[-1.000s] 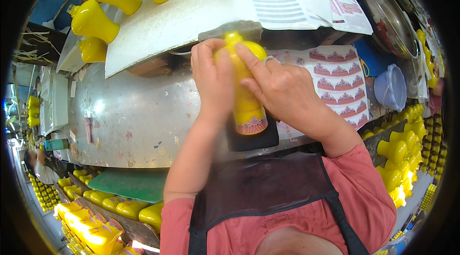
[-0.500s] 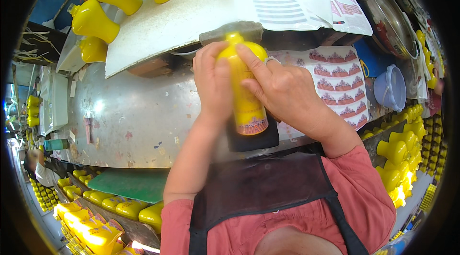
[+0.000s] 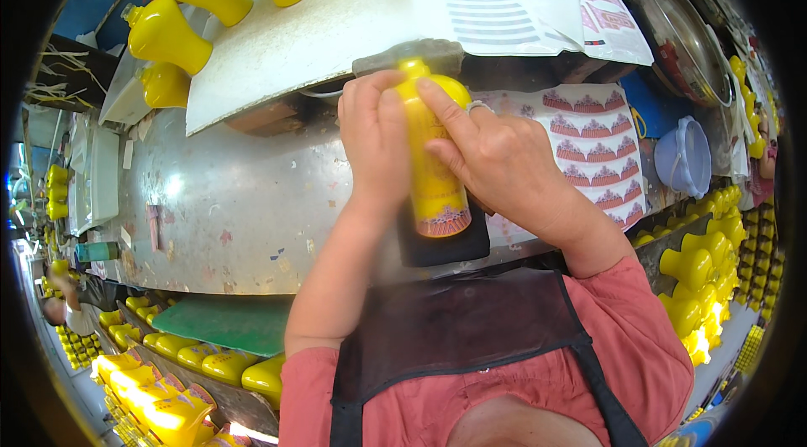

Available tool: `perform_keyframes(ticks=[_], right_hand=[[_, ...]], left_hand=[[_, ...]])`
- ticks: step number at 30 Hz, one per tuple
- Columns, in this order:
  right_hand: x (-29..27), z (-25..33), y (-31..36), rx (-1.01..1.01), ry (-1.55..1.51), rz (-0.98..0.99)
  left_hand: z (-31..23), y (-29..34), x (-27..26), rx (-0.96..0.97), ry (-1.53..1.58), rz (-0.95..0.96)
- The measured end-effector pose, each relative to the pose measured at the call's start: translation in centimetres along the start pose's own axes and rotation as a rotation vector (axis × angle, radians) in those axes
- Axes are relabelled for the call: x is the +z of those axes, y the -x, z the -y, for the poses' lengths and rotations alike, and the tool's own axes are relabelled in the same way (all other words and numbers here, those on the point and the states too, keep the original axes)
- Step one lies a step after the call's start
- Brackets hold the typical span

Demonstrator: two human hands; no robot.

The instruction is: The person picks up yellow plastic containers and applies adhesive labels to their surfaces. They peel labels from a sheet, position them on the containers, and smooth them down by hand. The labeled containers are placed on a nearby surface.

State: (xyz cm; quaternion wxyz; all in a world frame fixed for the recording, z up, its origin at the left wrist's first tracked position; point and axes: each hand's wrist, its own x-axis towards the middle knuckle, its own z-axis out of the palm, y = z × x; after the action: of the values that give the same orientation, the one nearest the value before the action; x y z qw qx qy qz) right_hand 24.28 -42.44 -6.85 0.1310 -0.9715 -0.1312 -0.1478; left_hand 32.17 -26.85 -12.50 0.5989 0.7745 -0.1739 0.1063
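Observation:
A glossy yellow bottle (image 3: 439, 186) lies on its side, its neck pointing away from me and its base toward me. A purple and red patterned band rings the base end. Wrapped along the bottle's left side is my left hand (image 3: 371, 132), closed, with part of its fingers hidden. My right hand (image 3: 503, 157), with a ring on it, grips the right side; its index finger and thumb lie across the bottle. Beneath the base is a black pad (image 3: 445, 252), and the neck is at a grey block (image 3: 376, 65).
A metal worktable (image 3: 227, 203) extends left. Printed decal sheets (image 3: 580, 111) lie at the right, near a pale blue bucket (image 3: 683, 157). Several yellow bottles (image 3: 168, 35) stand on a white board (image 3: 336, 18) at the far left. More bottles (image 3: 698, 266) crowd the right edge. A person (image 3: 76, 312) is at far left.
My hands keep nearly the same hold on the bottle. At the far left, the other person has shifted slightly.

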Motion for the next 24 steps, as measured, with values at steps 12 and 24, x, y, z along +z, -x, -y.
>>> perform_keyframes(ticks=[12,24], right_hand=[[0.2,-0.2,0.1,0.000,-0.004,-0.006],[0.6,-0.3,0.4,0.015,-0.038,-0.024]], left_hand=[[0.1,-0.8,0.1,-0.203,0.152,0.023],[0.1,1.3,-0.2,0.000,0.028,0.042]])
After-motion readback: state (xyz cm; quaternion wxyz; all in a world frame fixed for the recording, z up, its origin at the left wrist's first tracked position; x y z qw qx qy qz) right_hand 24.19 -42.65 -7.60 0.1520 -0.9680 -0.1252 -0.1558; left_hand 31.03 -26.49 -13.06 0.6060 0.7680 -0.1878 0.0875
